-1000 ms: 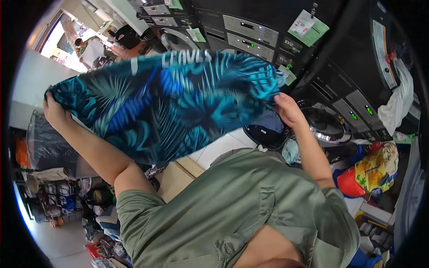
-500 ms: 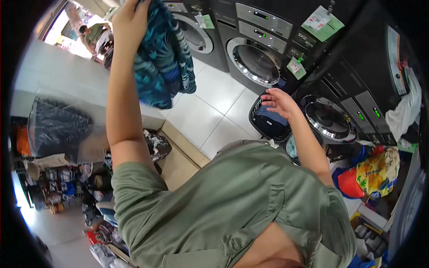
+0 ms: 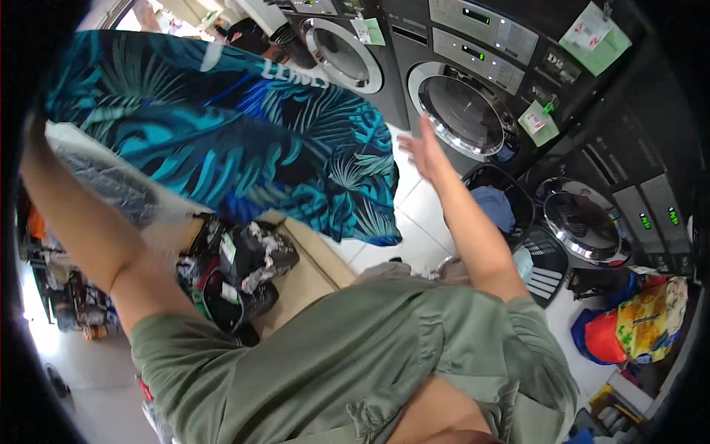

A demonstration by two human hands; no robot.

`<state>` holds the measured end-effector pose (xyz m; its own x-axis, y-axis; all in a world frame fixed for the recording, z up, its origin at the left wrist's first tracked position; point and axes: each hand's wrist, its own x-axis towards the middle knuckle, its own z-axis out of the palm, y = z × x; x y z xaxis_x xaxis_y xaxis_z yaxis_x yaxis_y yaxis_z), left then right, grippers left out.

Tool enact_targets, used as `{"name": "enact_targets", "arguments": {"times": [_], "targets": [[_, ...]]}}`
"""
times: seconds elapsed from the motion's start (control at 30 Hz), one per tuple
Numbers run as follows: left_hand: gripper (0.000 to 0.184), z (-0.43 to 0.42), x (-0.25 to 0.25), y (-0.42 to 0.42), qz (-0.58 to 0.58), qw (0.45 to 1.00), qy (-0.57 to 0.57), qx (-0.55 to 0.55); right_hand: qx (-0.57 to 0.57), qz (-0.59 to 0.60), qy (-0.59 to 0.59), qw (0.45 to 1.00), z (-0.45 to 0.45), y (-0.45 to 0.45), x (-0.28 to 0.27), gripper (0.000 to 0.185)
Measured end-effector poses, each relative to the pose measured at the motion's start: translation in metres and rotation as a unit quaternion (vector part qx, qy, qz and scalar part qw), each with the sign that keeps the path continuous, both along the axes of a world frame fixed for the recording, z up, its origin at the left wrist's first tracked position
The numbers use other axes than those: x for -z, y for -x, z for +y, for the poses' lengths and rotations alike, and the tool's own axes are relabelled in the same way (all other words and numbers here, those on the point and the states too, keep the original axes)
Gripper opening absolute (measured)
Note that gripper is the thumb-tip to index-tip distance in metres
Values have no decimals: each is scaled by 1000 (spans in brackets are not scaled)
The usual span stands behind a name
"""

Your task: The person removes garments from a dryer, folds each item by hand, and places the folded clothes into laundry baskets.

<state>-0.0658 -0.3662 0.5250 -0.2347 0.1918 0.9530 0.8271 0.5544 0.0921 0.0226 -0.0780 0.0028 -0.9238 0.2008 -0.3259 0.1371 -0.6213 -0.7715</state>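
A blue, teal and black leaf-patterned cloth (image 3: 244,140) with white lettering along its upper edge spreads in the air across the upper left. Its left end is held by my left hand (image 3: 35,137), which sits dark at the rim of the view, its fingers hard to make out. The cloth's right end hangs free. Just right of that end is my right hand (image 3: 424,153), slightly blurred, with its fingers apart and nothing in them.
Washing machines (image 3: 462,111) with round doors line the upper right. Below them stand a black basket (image 3: 510,181) of clothes and a second basket (image 3: 546,274). Colourful bags (image 3: 636,325) lie at right. A bin (image 3: 229,300) and bundled items are near the beige ledge (image 3: 307,270).
The cloth was stretched between both hands, then hung bunched from my left hand; now it is spread out again. My left hand has moved left and down, my right hand left.
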Motion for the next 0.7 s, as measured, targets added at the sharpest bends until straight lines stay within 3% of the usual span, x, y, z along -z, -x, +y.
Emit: {"name": "enact_targets", "arguments": {"times": [0.03,0.07,0.1,0.2,0.23,0.3,0.33,0.37,0.4,0.43,0.47,0.5,0.53,0.6,0.67,0.7], "targets": [[33,-10,15,1,-10,998,-4,63,-5,6,-32,999,4,31,26,112],[35,2,46,-24,-32,993,-83,72,-14,15,-73,997,12,65,48,113],[35,-7,64,-24,-31,994,-82,67,-123,20,-60,990,4,99,84,113],[36,-77,81,3,-41,997,-63,22,-270,-13,144,952,-88,141,107,102],[36,-103,82,11,-44,997,-65,8,-201,67,147,966,-121,152,122,92],[36,-160,79,22,-48,996,-78,-17,-149,64,238,958,-175,160,114,73],[36,-189,81,28,-57,994,-86,-29,-160,26,297,941,-184,152,96,59],[36,-216,81,35,-67,993,-88,-44,-233,106,384,887,-189,153,106,46],[37,-243,79,41,-77,991,-89,-60,-229,125,375,890,-203,156,132,39],[37,-266,79,47,-89,989,-89,-75,-262,142,343,891,-203,139,137,39],[37,-285,80,52,-98,988,-87,-85,-300,217,474,799,-197,118,161,56],[37,-303,80,57,-106,986,-86,-96,-317,267,456,788,-188,82,134,74],[37,-319,81,60,-113,984,-87,-105,-304,190,429,829,-186,54,97,86],[38,-347,85,68,-125,981,-89,-118,-298,37,471,829,-200,46,106,74],[38,-375,90,73,-128,980,-96,-117,-342,163,512,771,-206,60,109,55],[39,-390,98,75,-129,979,-107,-112,-300,177,378,858,-190,66,78,38]]}}
